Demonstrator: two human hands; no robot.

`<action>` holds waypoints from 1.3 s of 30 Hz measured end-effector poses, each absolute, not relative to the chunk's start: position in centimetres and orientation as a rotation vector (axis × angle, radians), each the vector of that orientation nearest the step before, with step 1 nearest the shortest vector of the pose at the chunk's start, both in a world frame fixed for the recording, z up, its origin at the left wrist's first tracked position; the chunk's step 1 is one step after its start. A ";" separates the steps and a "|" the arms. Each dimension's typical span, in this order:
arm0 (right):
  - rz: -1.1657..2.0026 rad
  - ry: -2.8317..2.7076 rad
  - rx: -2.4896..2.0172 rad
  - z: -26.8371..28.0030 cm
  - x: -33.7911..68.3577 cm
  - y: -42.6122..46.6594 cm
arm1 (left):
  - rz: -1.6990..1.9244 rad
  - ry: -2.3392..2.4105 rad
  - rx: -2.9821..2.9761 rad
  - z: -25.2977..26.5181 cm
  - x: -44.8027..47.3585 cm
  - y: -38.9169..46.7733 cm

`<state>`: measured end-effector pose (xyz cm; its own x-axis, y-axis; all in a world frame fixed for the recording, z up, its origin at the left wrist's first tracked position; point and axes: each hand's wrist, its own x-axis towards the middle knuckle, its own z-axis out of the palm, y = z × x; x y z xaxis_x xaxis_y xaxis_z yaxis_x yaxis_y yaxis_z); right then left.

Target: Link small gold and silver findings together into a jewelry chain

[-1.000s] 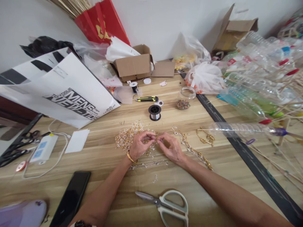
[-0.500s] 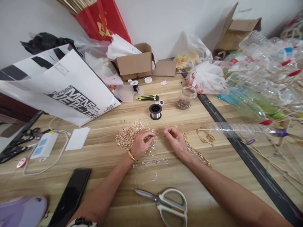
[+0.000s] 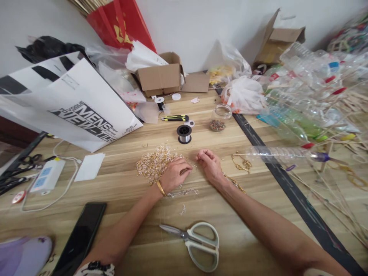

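My left hand (image 3: 176,172), a gold bracelet at its wrist, curls its fingers low over the right side of a pile of gold and silver beads or small charms (image 3: 153,163). Whatever those fingers pinch is too small to tell. To the right, my right hand (image 3: 209,165) is closed with thumb and forefinger together; a tiny thing may be between them. A silver chain (image 3: 182,193) lies just below my left hand. Partly hidden by my right wrist is a gold and silver chain (image 3: 237,184). Beyond both hands stands a spool of clear line (image 3: 184,134).
Scissors (image 3: 195,241) lie in front of me, a black phone (image 3: 80,237) to their left. Behind the spool are a utility knife (image 3: 174,118) and a glass jar of beads (image 3: 220,119). Plastic bottles and sticks crowd the right; a white paper bag (image 3: 86,111) stands left.
My left hand has turned palm-down, its fingers lower and more curled over the beads. My right hand stays pinched beside it. The whole view has shifted slightly.
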<state>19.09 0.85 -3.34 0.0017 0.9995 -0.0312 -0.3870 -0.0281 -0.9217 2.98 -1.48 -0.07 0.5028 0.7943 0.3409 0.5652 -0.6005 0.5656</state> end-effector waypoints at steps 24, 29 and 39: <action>1.377 -0.854 -0.937 -3.1 19.7 1.8 | 0.500 1.154 2.710 -1.7 7.1 0.1; 1.347 -0.873 -0.935 -3.6 19.8 2.0 | 0.482 1.219 2.685 -1.9 7.4 0.3; 1.343 -0.884 -0.904 -3.6 19.8 1.9 | 0.452 1.304 2.633 -1.8 7.9 0.1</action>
<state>19.76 1.87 -3.59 0.0347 0.9994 0.0081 -0.4030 0.0214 -0.9150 7.92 0.13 -1.75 0.5721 0.7970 0.1937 0.7458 -0.6038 0.2815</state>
